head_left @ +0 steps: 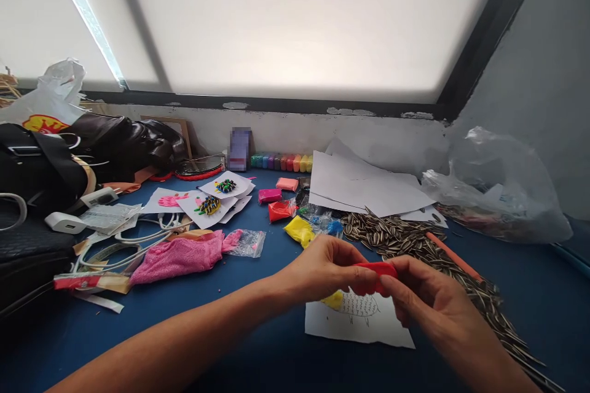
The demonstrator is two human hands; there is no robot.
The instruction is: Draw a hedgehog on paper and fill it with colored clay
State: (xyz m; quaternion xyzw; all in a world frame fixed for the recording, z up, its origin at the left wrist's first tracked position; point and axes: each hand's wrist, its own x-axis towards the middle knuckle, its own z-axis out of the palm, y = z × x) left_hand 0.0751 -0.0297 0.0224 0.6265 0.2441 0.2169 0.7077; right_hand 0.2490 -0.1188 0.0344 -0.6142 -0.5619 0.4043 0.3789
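A flattened piece of red modelling clay point(375, 270) is stretched between my two hands. My left hand point(329, 267) pinches its left end with thumb and fingers. Its right end is pinched by my right hand point(424, 295). Below them lies a white sheet of paper point(359, 331) with a pen drawing of a rounded animal body on short legs. Yellow clay point(334, 301) covers the left part of the drawing, partly hidden by my left hand. Just behind my hands is an open packet of yellow clay point(299, 232).
Striped sunflower seeds point(387, 233) spread along the right, with an orange stick point(454, 258) among them. Clay packets point(282, 210), white paper sheets point(359, 181) and a plastic bag point(502, 190) lie behind. On the left are a pink cloth point(179, 258), cables, chargers and dark bags point(41, 166).
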